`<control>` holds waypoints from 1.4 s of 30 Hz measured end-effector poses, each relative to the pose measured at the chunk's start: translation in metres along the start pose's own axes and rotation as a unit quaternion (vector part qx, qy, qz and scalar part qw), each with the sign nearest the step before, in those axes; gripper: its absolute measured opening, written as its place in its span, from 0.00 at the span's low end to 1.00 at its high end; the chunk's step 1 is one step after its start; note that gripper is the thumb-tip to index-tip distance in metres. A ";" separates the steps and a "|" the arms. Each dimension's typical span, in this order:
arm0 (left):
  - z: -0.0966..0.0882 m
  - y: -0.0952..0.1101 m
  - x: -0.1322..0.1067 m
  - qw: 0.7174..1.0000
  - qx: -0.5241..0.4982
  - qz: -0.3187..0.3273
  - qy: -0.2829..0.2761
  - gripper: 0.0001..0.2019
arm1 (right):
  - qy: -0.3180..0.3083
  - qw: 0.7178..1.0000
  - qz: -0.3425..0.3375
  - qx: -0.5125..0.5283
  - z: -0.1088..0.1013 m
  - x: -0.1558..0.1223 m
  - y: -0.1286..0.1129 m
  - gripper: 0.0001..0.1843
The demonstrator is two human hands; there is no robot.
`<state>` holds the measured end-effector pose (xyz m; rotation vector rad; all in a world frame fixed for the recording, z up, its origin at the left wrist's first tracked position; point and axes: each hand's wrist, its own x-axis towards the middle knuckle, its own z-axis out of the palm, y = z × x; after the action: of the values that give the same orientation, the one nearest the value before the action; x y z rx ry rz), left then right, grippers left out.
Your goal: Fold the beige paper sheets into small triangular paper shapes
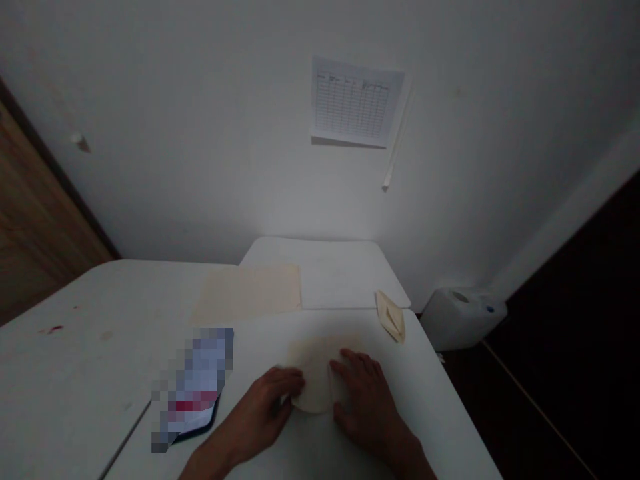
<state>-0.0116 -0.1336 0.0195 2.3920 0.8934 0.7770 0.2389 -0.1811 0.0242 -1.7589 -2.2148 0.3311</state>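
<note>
A pale cream piece of paper (316,387), apparently folded, lies on the white table in front of me, with a curved near edge. My left hand (265,407) is at its left side, fingers curled and thumb close to them, gripping the paper's edge. On the right side of the paper rests my right hand (365,400), its fingers spread and touching it near the crease. Part of the paper's outline blends into the tabletop. Beyond my right hand sits a small folded cream paper (391,316).
A larger cream sheet (250,291) lies toward the back. Left of my hands is a phone (200,380), mostly blurred out. A printed chart (356,103) hangs on the wall. On the floor at right stands a white plastic container (463,323), beyond the table edge (450,383).
</note>
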 end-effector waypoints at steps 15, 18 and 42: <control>0.005 -0.006 0.036 0.993 -0.034 -0.114 0.010 0.09 | 0.033 0.999 -0.008 0.008 0.006 -0.003 -0.001 0.35; 0.009 -0.005 0.048 0.996 -0.009 -0.094 0.001 0.08 | 0.027 1.000 -0.001 0.013 0.005 -0.002 -0.002 0.35; 0.034 -0.006 0.067 0.992 0.066 -0.091 0.055 0.02 | 0.033 0.999 0.007 0.006 0.009 -0.005 -0.004 0.36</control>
<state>0.0498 -0.0901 0.0138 2.3544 1.2242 0.8076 0.2334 -0.1872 0.0164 -1.7535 -2.1523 0.2847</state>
